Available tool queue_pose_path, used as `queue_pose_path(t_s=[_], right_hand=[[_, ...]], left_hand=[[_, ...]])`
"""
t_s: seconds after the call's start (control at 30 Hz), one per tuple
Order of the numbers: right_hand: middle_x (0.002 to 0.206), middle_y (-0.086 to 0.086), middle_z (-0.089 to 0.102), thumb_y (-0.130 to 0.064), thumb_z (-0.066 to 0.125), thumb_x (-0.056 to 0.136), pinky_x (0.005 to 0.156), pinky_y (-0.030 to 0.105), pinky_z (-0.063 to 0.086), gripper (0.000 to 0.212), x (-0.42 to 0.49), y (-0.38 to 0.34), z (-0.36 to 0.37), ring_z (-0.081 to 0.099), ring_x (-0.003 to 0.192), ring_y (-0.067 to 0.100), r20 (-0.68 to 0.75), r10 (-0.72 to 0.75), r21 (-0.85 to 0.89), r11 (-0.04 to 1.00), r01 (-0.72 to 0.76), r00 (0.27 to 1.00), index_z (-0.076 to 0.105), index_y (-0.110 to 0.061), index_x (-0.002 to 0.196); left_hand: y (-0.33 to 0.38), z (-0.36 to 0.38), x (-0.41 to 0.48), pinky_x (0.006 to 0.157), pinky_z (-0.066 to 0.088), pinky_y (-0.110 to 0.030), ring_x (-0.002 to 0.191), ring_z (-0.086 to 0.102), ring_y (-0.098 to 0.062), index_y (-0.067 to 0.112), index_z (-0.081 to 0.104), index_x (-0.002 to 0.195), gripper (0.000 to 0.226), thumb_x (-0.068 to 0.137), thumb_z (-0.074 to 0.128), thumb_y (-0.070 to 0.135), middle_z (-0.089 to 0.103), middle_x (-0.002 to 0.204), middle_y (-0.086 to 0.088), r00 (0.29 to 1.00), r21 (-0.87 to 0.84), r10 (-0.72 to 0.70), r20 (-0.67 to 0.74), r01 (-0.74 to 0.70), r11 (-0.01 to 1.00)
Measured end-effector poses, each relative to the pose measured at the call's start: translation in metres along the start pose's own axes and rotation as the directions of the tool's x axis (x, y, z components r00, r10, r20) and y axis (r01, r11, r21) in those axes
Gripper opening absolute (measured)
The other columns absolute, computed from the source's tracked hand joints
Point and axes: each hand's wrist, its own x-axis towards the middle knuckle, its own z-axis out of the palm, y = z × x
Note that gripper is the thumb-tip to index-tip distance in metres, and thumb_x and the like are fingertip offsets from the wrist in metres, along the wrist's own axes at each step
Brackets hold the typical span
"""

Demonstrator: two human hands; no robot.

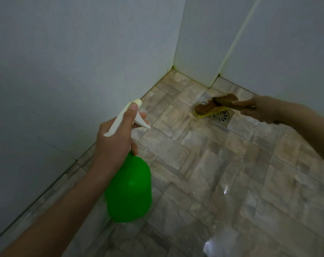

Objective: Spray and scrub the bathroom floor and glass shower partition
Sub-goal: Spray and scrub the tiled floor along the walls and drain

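Observation:
My left hand [115,140] grips the white trigger head of a green spray bottle [129,190], held above the floor with the nozzle pointing toward the far corner; my thumb lies along the top of the head. My right hand [259,110] holds the handle of a brown wooden scrub brush [213,106]. The brush's yellow bristles touch the wet, stone-patterned floor tiles [222,173] beside the square metal floor drain [221,116]. No glass partition can be made out.
White tiled walls [74,62] close in on the left and the back and meet in a corner [173,68]. A wall section [200,43] juts out behind the drain. Tiled floor spreads toward the lower right with bright reflections.

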Motion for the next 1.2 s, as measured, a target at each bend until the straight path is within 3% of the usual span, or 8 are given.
queue_pose_path(t_s=[0.07,0.33,0.47,0.6,0.8,0.93,1.07,1.2], right_hand=[[0.071,0.006,0.060,-0.032,0.041,0.101,0.057,0.035,0.054,0.042,-0.007,-0.007,0.001,0.056,0.051,0.023,0.015,-0.031,-0.083,0.996,0.032,0.999,0.038,-0.045,0.141],[0.131,0.015,0.054,-0.021,0.047,0.100,0.091,0.034,0.041,0.046,0.061,-0.130,0.019,0.053,0.116,0.033,-0.237,-0.266,-0.023,0.963,0.268,0.935,0.040,-0.028,0.145],[0.097,0.001,0.060,-0.024,0.045,0.101,0.073,0.029,0.040,0.042,0.026,-0.114,0.009,0.056,0.085,0.023,-0.107,-0.356,-0.079,0.934,0.349,0.928,0.041,-0.042,0.138],[0.066,0.003,0.057,-0.033,0.044,0.101,0.044,0.022,0.041,0.036,-0.017,-0.085,-0.015,0.050,0.046,0.017,0.121,-0.225,-0.132,0.962,0.240,0.967,0.047,-0.046,0.134],[0.108,0.006,0.058,-0.028,0.045,0.100,0.077,0.028,0.039,0.045,0.028,-0.149,0.018,0.058,0.094,0.027,-0.076,-0.339,-0.104,0.938,0.331,0.938,0.040,-0.032,0.145],[0.101,0.001,0.060,-0.028,0.044,0.101,0.071,0.027,0.038,0.044,0.004,-0.122,0.018,0.058,0.084,0.023,-0.054,-0.353,-0.154,0.927,0.342,0.934,0.037,-0.041,0.143],[0.060,0.004,0.050,-0.032,0.044,0.101,0.041,0.024,0.036,0.028,-0.045,-0.079,-0.005,0.041,0.036,0.011,0.147,-0.201,-0.043,0.977,0.209,0.968,0.050,-0.047,0.125],[0.082,0.000,0.053,-0.029,0.045,0.101,0.066,0.030,0.038,0.044,-0.030,-0.119,0.011,0.050,0.068,0.016,0.023,-0.311,-0.184,0.933,0.310,0.950,0.040,-0.041,0.142]], left_hand=[[0.003,-0.001,-0.003,0.054,0.047,-0.029,0.051,0.058,-0.027,0.047,0.078,0.071,0.040,0.101,0.052,0.050,0.080,0.089,0.011,1.000,0.005,0.011,0.009,-0.011,1.000],[0.001,-0.001,-0.013,0.055,0.047,-0.031,0.046,0.054,-0.025,0.044,0.077,0.078,0.035,0.100,0.052,0.055,0.079,0.096,0.012,0.999,0.022,0.047,-0.014,-0.047,0.999],[-0.001,-0.016,-0.021,0.057,0.047,-0.032,0.067,0.062,-0.049,0.049,0.077,0.078,0.033,0.099,0.051,0.055,0.079,0.100,0.009,0.998,-0.005,0.064,-0.008,-0.064,0.998],[-0.007,-0.034,-0.033,0.056,0.047,-0.033,0.055,0.058,-0.034,0.054,0.076,0.073,0.032,0.093,0.051,0.059,0.080,0.096,0.010,0.999,0.021,0.048,0.000,-0.048,0.999],[-0.010,-0.054,-0.051,0.061,0.048,-0.037,0.041,0.051,-0.021,0.041,0.080,0.080,0.037,0.090,0.056,0.068,0.080,0.089,0.000,1.000,0.033,0.000,-0.023,0.001,0.999],[-0.003,-0.065,-0.061,0.056,0.046,-0.031,0.049,0.053,-0.029,0.048,0.078,0.073,0.037,0.093,0.049,0.059,0.079,0.097,0.012,0.999,0.034,-0.001,-0.046,0.003,0.999],[0.000,-0.083,-0.071,0.052,0.045,-0.029,0.062,0.060,-0.037,0.052,0.077,0.073,0.040,0.101,0.049,0.053,0.079,0.100,0.010,0.999,0.053,0.013,-0.051,-0.011,0.999],[0.001,-0.096,-0.081,0.053,0.045,-0.029,0.054,0.052,-0.033,0.049,0.078,0.076,0.037,0.098,0.049,0.059,0.079,0.101,0.009,0.999,0.045,-0.003,-0.035,0.005,0.999]])
